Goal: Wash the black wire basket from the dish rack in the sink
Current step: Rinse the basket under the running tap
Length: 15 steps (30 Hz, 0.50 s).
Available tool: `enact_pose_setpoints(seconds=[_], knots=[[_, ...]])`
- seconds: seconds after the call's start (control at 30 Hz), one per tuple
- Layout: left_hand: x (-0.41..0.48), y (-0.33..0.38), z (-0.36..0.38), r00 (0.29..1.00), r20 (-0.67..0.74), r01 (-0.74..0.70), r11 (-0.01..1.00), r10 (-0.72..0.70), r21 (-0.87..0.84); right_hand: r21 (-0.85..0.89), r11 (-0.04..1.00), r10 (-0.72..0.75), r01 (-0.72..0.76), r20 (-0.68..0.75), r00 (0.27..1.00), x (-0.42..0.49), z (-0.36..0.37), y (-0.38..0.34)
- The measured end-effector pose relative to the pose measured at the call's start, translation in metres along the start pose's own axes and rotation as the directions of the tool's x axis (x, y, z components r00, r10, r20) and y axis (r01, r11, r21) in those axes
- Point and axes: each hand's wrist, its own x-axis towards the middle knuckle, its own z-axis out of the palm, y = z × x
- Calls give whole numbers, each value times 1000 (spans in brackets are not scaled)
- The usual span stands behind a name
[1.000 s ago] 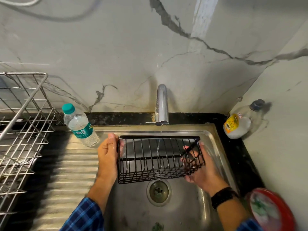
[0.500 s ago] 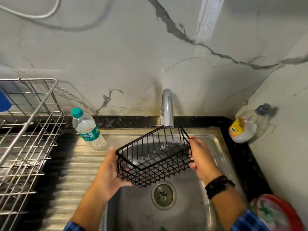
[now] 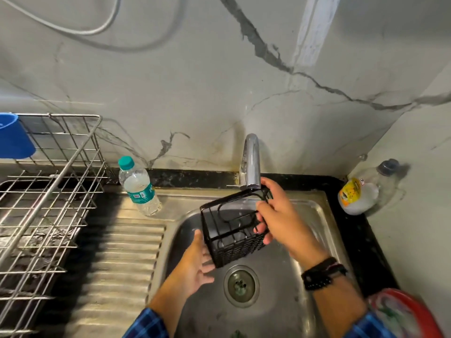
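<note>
The black wire basket (image 3: 231, 228) hangs tilted over the steel sink (image 3: 319, 215), its far end right under the chrome tap (image 3: 251, 164). My right hand (image 3: 278, 215) grips its upper right side, fingers curled through the wires. My left hand (image 3: 195, 267) supports the lower left corner from below with the palm and fingers spread. The drain (image 3: 241, 285) lies just beneath the basket. A silver wire dish rack (image 3: 48, 191) stands at the left on the counter.
A water bottle with a teal cap (image 3: 139, 189) stands on the ribbed drainboard (image 3: 122, 264). A clear bottle with a yellow label (image 3: 358, 193) lies in the right corner. A blue cup (image 3: 13, 136) hangs on the rack. A red-rimmed object (image 3: 410, 313) is at bottom right.
The basket has been turned from lying broadside to end-on and tilted steeply under the tap. My right hand moved up to its top edge; my left hand dropped under its lower corner.
</note>
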Motion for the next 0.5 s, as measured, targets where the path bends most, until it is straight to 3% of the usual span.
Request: enact_pose_setpoints(seconds=[0.1, 0.3, 0.4, 0.5], knots=[[-20, 9, 8, 998, 64, -19, 998, 23, -61, -113, 993, -39, 36, -22, 999, -10, 15, 1], [-50, 29, -2, 997, 42, -53, 991, 58, -123, -97, 995, 41, -39, 12, 999, -24, 23, 7], [-59, 32, -9, 988, 109, -104, 993, 110, -53, -93, 992, 86, -82, 40, 995, -22, 24, 11], [-70, 25, -17, 965, 187, -207, 970, 182, 124, -245, 964, 89, -99, -52, 995, -14, 23, 21]])
